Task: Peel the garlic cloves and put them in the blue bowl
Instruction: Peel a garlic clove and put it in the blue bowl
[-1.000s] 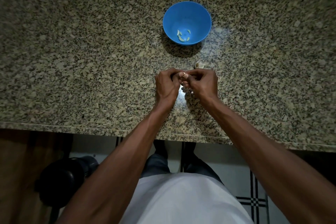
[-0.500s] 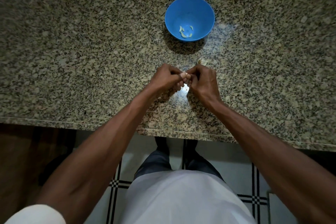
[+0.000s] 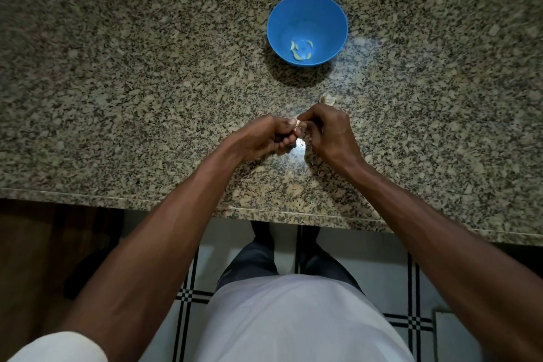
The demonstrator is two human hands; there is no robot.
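A blue bowl (image 3: pixel 307 9) stands on the granite counter, with a few pale peeled cloves (image 3: pixel 299 51) at its bottom. Nearer to me, my left hand (image 3: pixel 270 137) and my right hand (image 3: pixel 330 129) meet fingertip to fingertip over the counter. Between them they pinch a small garlic clove (image 3: pixel 298 123), mostly hidden by the fingers. A pale piece of garlic (image 3: pixel 327 99) lies on the counter just beyond my right hand; whether it is skin or unpeeled cloves is unclear.
The speckled granite counter (image 3: pixel 117 82) runs wide to both sides, its front edge close to my body. A bright reflection glints on the stone under my hands. Below the edge are a tiled floor and a dark wooden cabinet on the left.
Both hands stay together on the clove, with the fingers shifting slightly. The view has tilted a little, so the bowl sits at a slightly different spot in the frame.
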